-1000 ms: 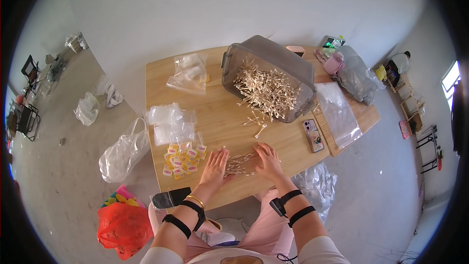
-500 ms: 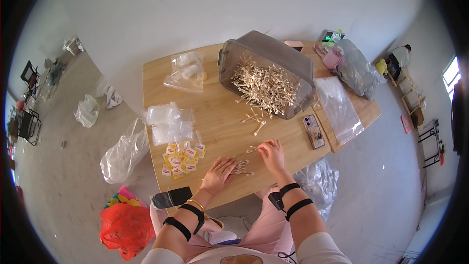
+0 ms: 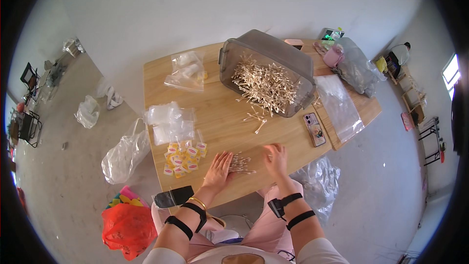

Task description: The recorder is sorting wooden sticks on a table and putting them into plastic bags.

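Observation:
My left hand [image 3: 219, 169] lies flat near the table's front edge, fingers stretched out along the left ends of a small row of cotton swabs [image 3: 240, 164]. Just right of that row, my right hand [image 3: 276, 160] hovers with loosely bent fingers, thumb and forefinger apart; I see nothing held in it. Beyond both hands, a grey plastic bin [image 3: 266, 44] lies tipped toward me. A large heap of cotton swabs [image 3: 266, 85] fills its mouth, and a few loose swabs [image 3: 257, 120] have spilled onto the wood in front.
Yellow-and-white packets [image 3: 181, 159] and clear plastic bags [image 3: 170, 123] lie left on the wooden table [image 3: 215, 112]. A phone [image 3: 314, 129], a flat clear bag [image 3: 339, 102] and a pink cup [image 3: 333, 57] are at the right. A black pouch [image 3: 173, 197] overhangs the front left edge.
My right hand has let go of the swabs it held and drawn slightly right, away from the row. The row beside my left hand now looks fuller and closer together.

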Demonstrator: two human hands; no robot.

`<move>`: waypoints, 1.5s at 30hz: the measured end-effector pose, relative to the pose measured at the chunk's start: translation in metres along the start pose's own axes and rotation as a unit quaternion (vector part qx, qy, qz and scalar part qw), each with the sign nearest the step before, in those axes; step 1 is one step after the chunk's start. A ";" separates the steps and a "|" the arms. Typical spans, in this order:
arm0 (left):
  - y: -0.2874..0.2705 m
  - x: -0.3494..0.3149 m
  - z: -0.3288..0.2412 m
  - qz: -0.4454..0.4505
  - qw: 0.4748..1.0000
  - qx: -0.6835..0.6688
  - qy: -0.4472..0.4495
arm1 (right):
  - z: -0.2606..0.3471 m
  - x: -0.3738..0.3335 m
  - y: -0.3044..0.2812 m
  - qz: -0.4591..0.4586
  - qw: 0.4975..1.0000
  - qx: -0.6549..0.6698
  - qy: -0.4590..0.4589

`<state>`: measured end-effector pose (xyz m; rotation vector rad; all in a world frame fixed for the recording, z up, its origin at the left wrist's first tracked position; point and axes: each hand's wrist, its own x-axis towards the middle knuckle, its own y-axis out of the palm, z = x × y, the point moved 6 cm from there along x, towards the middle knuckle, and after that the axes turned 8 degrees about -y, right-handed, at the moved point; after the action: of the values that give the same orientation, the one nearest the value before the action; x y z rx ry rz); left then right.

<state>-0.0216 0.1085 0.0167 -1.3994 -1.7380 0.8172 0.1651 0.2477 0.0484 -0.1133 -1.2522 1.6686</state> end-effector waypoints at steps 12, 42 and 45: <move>-0.029 -0.009 0.004 0.021 0.997 0.022 -0.074 | 0.009 0.019 0.059 0.052 0.996 0.053 0.039; -0.009 0.010 0.017 0.004 0.997 -0.024 -0.067 | 0.059 -0.022 0.044 0.006 0.990 0.138 0.000; -0.011 0.023 0.019 0.004 0.997 0.006 -0.080 | 0.061 -0.023 0.047 0.011 0.994 0.105 -0.018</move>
<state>-0.0463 0.1281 0.0199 -1.3666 -1.8449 0.9646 0.1101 0.1912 0.0299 0.0317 -1.0961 1.8171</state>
